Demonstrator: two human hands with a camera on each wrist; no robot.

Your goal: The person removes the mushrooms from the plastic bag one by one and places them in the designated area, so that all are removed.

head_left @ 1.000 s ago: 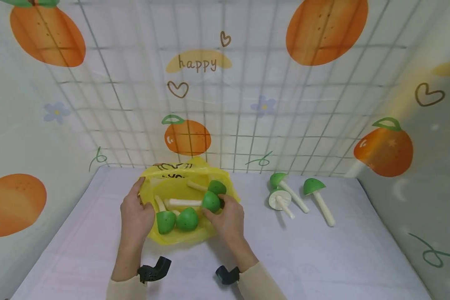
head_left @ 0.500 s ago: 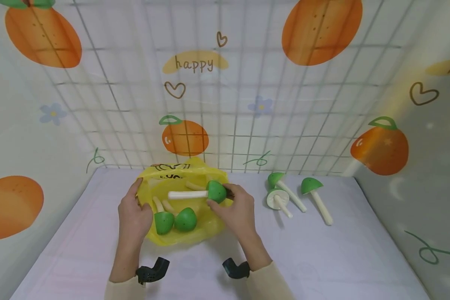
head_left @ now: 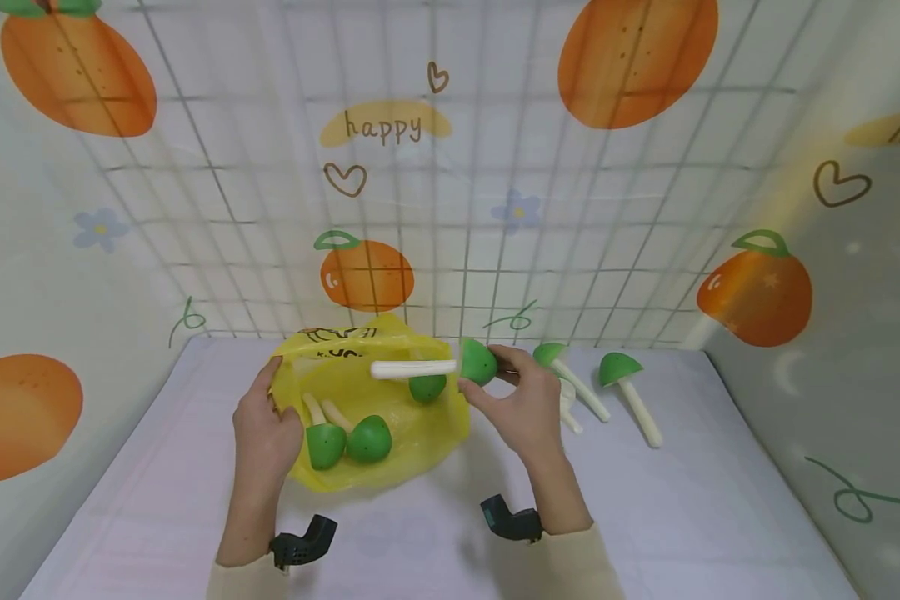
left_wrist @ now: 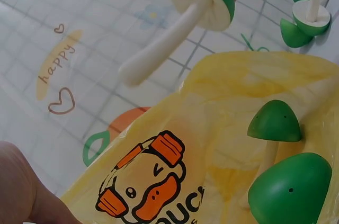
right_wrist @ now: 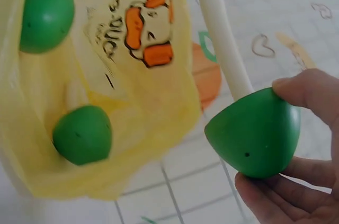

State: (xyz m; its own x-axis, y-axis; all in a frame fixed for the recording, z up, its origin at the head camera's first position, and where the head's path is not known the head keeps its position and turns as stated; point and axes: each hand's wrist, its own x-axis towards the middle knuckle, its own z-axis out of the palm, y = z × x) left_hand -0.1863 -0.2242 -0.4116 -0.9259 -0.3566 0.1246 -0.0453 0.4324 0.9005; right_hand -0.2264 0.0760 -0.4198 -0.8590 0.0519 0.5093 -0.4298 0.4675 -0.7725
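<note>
My right hand (head_left: 525,408) pinches the green cap of a toy mushroom (head_left: 478,362) between thumb and fingers. Its white stem points left, over the right part of a yellow plastic bag (head_left: 420,450). In the right wrist view the mushroom's cap (right_wrist: 254,134) sits against the fingertips, clear of the bag's edge. At the bag's left edge, my left hand (head_left: 266,433) holds the plastic between thumb and fingers, some of them hidden behind it. Inside lie two green-capped mushrooms (head_left: 370,439) at the front left and another mushroom (head_left: 427,388) farther back, partly covered by the held stem.
Right of the bag, a mushroom (head_left: 621,368) lies alone on the white tabletop (head_left: 690,517). Beside it are two more mushrooms (head_left: 581,392), one partly hidden by my right hand. A grid wall behind a printed curtain (head_left: 480,250) closes off the back.
My right hand has lifted a mushroom from inside the bag and carried it up and to the right. My left hand has stayed at the bag's left edge.
</note>
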